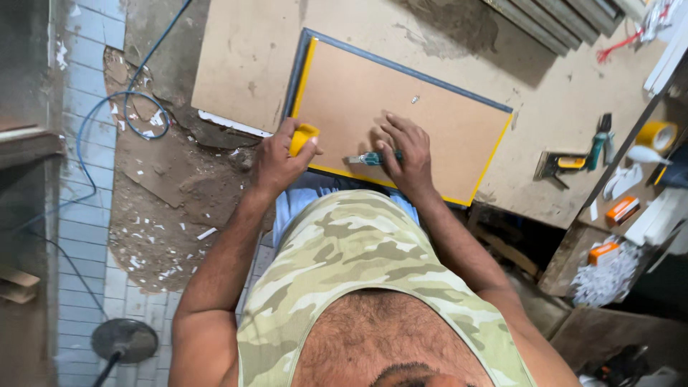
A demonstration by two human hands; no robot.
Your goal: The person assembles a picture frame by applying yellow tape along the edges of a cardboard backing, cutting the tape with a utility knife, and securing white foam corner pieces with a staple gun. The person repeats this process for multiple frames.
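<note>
Head view: seen from above, a person's two hands work at the near edge of a framed panel.
Left hand: closed around a yellow tape roll, thumb and fingers gripping it at the panel's near left corner.
Right hand: fingers pressed down on a small teal-handled cutter knife, pinning it flat; palm rests on the board.
Panel: brown hardboard backing sheet with a grey frame rim and yellow tape along the edges, lying directly beneath both hands.
Surface: worn, stained beige worktable extending away from the grip on all sides.
Beyond the right hand: yellow-and-black staple gun lying well apart, a second yellow tape roll farther still.
Room: pale tiled floor left of the left hand, broken in patches and littered with white scraps; blue cable looped there.
</note>
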